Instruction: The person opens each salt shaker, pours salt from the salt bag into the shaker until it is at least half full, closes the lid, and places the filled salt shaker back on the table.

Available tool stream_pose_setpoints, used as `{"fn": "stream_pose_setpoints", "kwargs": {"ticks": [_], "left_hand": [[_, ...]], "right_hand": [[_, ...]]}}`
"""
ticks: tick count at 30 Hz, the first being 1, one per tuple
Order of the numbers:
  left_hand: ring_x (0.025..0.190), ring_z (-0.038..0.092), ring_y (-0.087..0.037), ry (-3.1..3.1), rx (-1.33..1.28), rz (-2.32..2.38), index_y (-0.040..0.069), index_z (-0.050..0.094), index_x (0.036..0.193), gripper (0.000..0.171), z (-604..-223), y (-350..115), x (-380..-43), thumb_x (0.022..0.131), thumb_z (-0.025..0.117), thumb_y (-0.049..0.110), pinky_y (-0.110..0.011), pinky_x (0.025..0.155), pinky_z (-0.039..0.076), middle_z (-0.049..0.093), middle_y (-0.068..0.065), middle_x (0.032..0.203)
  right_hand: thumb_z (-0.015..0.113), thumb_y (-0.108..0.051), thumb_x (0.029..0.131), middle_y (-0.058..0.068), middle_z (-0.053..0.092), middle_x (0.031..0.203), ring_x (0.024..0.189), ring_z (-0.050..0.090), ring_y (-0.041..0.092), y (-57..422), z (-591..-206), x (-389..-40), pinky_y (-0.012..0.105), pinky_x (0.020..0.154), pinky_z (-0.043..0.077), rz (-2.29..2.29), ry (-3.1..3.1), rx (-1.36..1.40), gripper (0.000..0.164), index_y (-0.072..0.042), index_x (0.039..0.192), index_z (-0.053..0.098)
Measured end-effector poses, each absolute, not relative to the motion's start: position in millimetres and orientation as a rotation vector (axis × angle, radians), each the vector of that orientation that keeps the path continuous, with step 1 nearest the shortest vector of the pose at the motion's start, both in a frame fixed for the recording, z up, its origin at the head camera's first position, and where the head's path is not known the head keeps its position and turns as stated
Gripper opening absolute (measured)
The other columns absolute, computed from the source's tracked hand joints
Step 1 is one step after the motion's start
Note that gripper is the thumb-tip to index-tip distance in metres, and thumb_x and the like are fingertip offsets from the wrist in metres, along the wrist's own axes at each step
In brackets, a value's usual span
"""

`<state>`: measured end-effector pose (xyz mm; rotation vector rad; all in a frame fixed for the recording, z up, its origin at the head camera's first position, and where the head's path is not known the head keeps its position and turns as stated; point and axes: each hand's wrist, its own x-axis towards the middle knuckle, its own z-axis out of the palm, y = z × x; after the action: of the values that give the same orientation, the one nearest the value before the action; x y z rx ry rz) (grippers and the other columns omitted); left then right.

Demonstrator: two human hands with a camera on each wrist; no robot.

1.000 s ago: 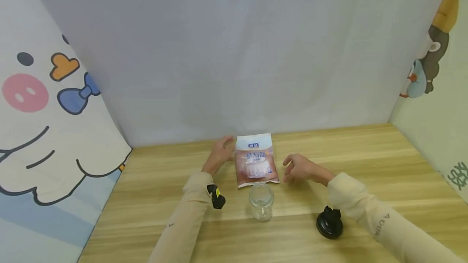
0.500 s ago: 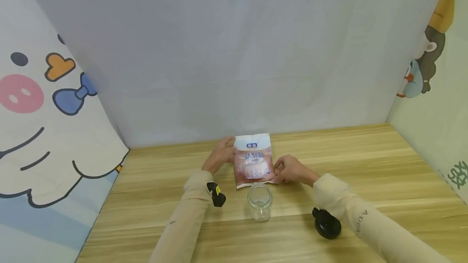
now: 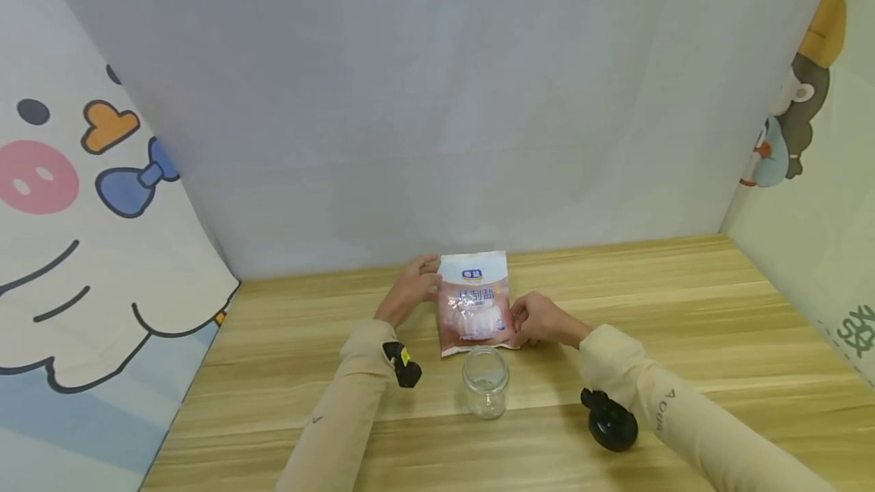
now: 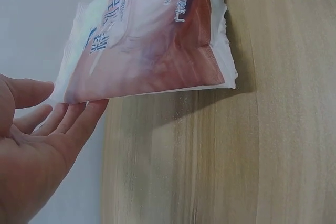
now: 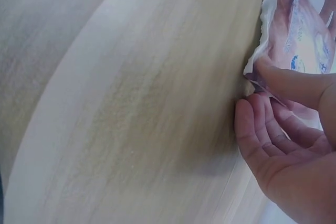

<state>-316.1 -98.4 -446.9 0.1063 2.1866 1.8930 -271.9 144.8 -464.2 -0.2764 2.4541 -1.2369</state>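
A pink and white bag of salt [image 3: 473,306] lies face up near the back edge of the wooden table, with Chinese lettering on its front. My left hand [image 3: 412,288] is at its upper left edge. In the left wrist view, the fingers [image 4: 79,121] of that hand reach under the bag's edge, fairly straight, and the thumb stands apart above them. At the lower right corner, my right hand [image 3: 543,319] pinches the bag, thumb on top and fingers below, as the right wrist view shows. Just in front of the bag stands a clear glass jar [image 3: 486,383], its mouth uncovered.
A black round object [image 3: 611,424] shows beneath the right sleeve, and a small black device [image 3: 405,365] is on the left wrist. A grey cloth wall [image 3: 478,97] rises behind the wooden table [image 3: 287,393]. Printed cartoon panels flank it on both sides.
My right hand has moved left from beside the bag and taken its lower right corner. My left hand has closed the small gap to the bag's left edge.
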Motion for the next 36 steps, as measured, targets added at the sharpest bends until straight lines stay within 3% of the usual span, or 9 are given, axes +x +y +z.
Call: {"fn": "stream_pose_setpoints", "kwargs": {"ticks": [11, 20, 27, 36], "left_hand": [[0.116, 0.051, -0.035, 2.173, 0.095, 1.891, -0.008, 0.037, 0.138, 0.051, -438.9, -95.0, -315.2, 0.089, 0.051, -0.001, -0.039, 0.088, 0.053, 0.043, -0.026, 0.137], [0.101, 0.057, -0.028, 2.208, 0.081, 1.901, -0.011, 0.046, 0.129, 0.039, -435.1, -91.6, -313.6, 0.094, 0.052, 0.006, -0.036, 0.082, 0.056, 0.053, -0.024, 0.122], [0.086, 0.06, -0.021, 2.229, 0.052, 1.952, -0.013, 0.055, 0.118, 0.032, -428.4, -88.8, -311.6, 0.094, 0.057, 0.008, -0.032, 0.07, 0.059, 0.06, -0.023, 0.105], [0.077, 0.063, -0.023, 2.296, 0.033, 1.94, -0.01, 0.062, 0.108, 0.028, -414.8, -87.4, -301.7, 0.091, 0.063, 0.012, -0.034, 0.06, 0.059, 0.064, -0.021, 0.098]], "right_hand": [[0.08, 0.008, 0.062, 0.006, 0.058, 0.066, 0.052, 0.054, 0.013, 147.7, -467.0, -274.1, 0.028, 0.048, 0.053, -1.245, 2.455, -0.319, 0.029, 0.004, 0.08, 0.058], [0.076, 0.008, 0.064, 0.005, 0.059, 0.056, 0.046, 0.053, 0.013, 148.8, -467.8, -271.9, 0.025, 0.044, 0.05, -1.219, 2.481, -0.436, 0.017, 0.003, 0.068, 0.06], [0.075, 0.008, 0.068, 0.005, 0.057, 0.054, 0.046, 0.051, 0.012, 154.0, -468.2, -270.1, 0.019, 0.042, 0.045, -1.22, 2.489, -0.55, 0.017, 0.004, 0.063, 0.059], [0.066, 0.014, 0.075, 0.014, 0.062, 0.065, 0.057, 0.06, 0.021, 159.8, -461.2, -265.6, 0.037, 0.052, 0.056, -1.315, 2.351, -0.577, 0.011, 0.009, 0.073, 0.056]]}}
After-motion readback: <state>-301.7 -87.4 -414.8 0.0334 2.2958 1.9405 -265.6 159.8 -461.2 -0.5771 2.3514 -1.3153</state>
